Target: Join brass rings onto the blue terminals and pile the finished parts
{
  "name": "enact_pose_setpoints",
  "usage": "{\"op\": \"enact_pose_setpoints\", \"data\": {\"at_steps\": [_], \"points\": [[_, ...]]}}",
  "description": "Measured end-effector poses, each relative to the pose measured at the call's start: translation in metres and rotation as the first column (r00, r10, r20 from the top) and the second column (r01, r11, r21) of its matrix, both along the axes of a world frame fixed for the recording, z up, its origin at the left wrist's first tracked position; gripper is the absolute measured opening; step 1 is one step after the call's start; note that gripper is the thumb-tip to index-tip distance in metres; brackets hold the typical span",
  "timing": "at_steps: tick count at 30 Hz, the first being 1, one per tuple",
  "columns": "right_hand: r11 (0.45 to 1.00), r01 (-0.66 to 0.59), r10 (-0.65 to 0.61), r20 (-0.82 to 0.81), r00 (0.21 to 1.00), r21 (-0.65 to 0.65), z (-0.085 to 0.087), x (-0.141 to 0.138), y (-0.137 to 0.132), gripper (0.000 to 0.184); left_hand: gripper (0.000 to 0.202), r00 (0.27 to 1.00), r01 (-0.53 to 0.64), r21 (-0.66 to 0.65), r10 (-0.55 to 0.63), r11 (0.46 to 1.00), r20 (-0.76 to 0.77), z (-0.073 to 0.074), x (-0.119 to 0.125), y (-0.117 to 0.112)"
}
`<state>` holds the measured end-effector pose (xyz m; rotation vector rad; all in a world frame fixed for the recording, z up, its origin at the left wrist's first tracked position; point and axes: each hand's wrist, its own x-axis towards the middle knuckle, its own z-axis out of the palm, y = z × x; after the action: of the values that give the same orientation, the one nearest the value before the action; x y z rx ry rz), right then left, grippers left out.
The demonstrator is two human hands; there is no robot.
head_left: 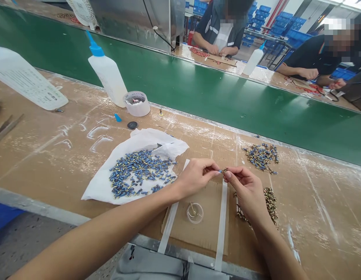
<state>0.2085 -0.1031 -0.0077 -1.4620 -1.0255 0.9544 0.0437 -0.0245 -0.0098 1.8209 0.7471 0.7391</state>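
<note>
My left hand (198,175) pinches a small blue piece (220,171) between thumb and fingertips. Facing it, my right hand (246,190) grips a small brass-coloured piece (224,170); the two pieces meet or nearly meet. Below the hands, a cardboard sheet (208,229) is held down by white tape strips. On it stands a small clear cup (195,213) with a thin stick in it. Many blue-and-yellow pieces (139,167) lie on white paper (95,186) to the left. Partly behind my right hand is a heap of brass-coloured pieces (270,202).
Another pile of blue-and-yellow pieces (262,155) lies farther right. A white bottle with a blue nozzle (109,77), a tape roll (136,104) and a black cap (132,125) stand at the back left. Beyond runs a green belt (198,85), with two people working across it.
</note>
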Motion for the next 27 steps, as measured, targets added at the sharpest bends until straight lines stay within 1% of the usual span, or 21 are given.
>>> {"op": "enact_pose_setpoints", "data": {"at_steps": [4, 6, 9, 12, 14, 16, 18, 22, 27], "points": [[1.000, -0.008, 0.008, -0.014, 1.000, 0.001, -0.001, -0.003, 0.001, 0.018, 0.012, 1.000, -0.005, 0.005, 0.005, 1.000, -0.009, 0.000, 0.000, -0.001], [1.000, -0.015, 0.015, -0.013, 1.000, 0.002, -0.003, -0.004, 0.001, 0.017, 0.011, 1.000, -0.018, 0.042, 0.018, 0.999, -0.013, 0.000, 0.000, -0.001], [1.000, -0.030, 0.030, -0.003, 1.000, 0.005, -0.004, -0.005, 0.001, 0.016, 0.011, 0.999, -0.036, 0.160, 0.040, 0.986, -0.025, 0.001, -0.001, -0.002], [0.997, -0.070, 0.070, -0.006, 0.998, 0.014, -0.006, -0.005, 0.000, 0.016, 0.013, 0.997, -0.042, 0.308, 0.060, 0.951, -0.049, -0.001, -0.001, -0.003], [0.994, -0.107, 0.108, -0.012, 0.994, 0.023, -0.007, -0.004, 0.000, 0.017, 0.013, 0.995, -0.017, 0.396, 0.055, 0.918, -0.085, -0.002, -0.002, -0.004], [0.988, -0.150, 0.150, -0.012, 0.989, 0.038, -0.008, -0.002, -0.001, 0.017, 0.014, 0.990, 0.031, 0.448, 0.034, 0.894, -0.138, -0.003, -0.003, -0.004], [0.980, -0.189, 0.190, 0.002, 0.982, 0.053, -0.010, 0.000, -0.001, 0.017, 0.015, 0.982, 0.082, 0.455, 0.006, 0.887, -0.189, -0.003, -0.004, -0.003], [0.966, -0.253, 0.249, 0.067, 0.966, 0.054, -0.013, 0.004, -0.003, 0.019, 0.012, 0.969, 0.146, 0.419, -0.044, 0.896, -0.245, -0.002, -0.005, -0.003], [0.964, -0.258, 0.248, 0.137, 0.959, 0.058, -0.016, 0.002, -0.005, 0.020, 0.011, 0.961, 0.144, 0.348, -0.047, 0.926, -0.271, 0.002, -0.004, -0.006]]}}
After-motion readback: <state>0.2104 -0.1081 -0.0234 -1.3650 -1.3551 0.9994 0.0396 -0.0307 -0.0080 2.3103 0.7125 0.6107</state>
